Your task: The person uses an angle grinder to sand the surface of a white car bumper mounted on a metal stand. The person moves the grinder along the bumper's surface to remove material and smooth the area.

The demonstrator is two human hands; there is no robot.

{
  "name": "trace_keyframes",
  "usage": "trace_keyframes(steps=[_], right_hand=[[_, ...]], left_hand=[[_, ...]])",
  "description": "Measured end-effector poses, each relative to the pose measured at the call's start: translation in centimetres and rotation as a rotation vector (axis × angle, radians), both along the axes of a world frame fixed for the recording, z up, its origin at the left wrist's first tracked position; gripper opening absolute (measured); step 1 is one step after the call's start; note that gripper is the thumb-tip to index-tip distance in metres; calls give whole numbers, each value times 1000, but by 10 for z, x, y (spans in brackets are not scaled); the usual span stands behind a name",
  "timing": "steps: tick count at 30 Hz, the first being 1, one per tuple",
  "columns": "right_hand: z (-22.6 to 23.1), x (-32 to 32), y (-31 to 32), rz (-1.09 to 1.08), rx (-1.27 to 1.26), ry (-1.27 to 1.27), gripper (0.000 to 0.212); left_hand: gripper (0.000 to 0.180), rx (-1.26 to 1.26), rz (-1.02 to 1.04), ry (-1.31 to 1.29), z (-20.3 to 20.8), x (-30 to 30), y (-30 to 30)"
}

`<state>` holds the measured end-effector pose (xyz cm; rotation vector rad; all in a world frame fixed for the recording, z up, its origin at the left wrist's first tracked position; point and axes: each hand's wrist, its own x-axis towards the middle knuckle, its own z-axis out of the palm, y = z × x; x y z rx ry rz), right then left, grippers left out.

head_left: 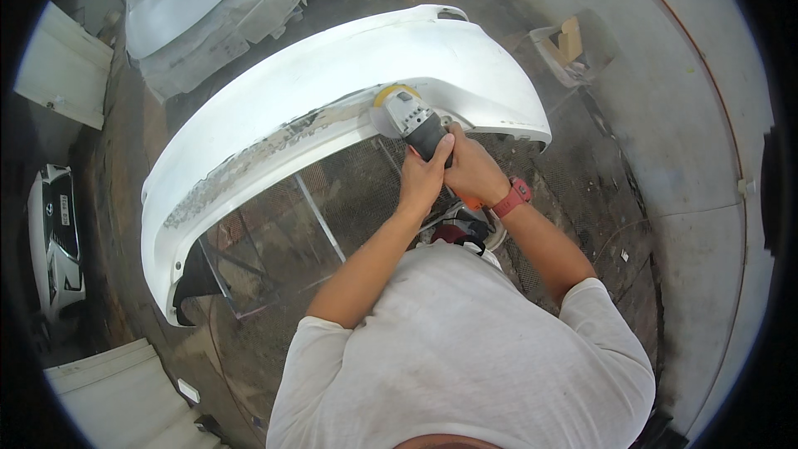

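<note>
At the far left, one white car front (pixel 60 237) shows its dark grille, between two white panels: an upper panel (pixel 66 62) and a lower panel (pixel 125 399). Right of these, at the top, one silver-grey vehicle body (pixel 195 8) has crumpled sheeting round its edge.

One large white bumper (pixel 274 100) arches across the middle, in front of the person. Its long axis climbs from lower left to upper right, its hollow side facing the wearer. A rough grey strip runs along it. Thin metal bars (pixel 319 216) show below.

One angle grinder (pixel 426 131) is at the bumper's inner edge, right of the rough strip. Its long axis slants; the head, with one yellow disc (pixel 396 94), points up-left, away from the body. Whether the disc touches is unclear.

Two bare hands grip it close together: the left hand (pixel 424 179) curls round the dark body, thumb along it; the right hand (pixel 475 168) wraps its far side, fingers mostly hidden. One red watch (pixel 513 197) circles the right wrist.

Farther right lies one pale open container (pixel 555 66), near a grey wall (pixel 698 133).
</note>
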<state>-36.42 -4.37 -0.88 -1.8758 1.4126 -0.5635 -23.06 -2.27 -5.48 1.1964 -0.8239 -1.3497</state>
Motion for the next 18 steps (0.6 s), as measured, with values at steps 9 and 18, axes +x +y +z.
trace_keyframes(steps=[9,18], right_hand=[[-5,10,0,12,9,-24,58],[-3,19,4,27,-25,-63,57]], left_hand=[[72,8,-27,-11,-3,14,2],[70,48,0,-113,-10,22,5]])
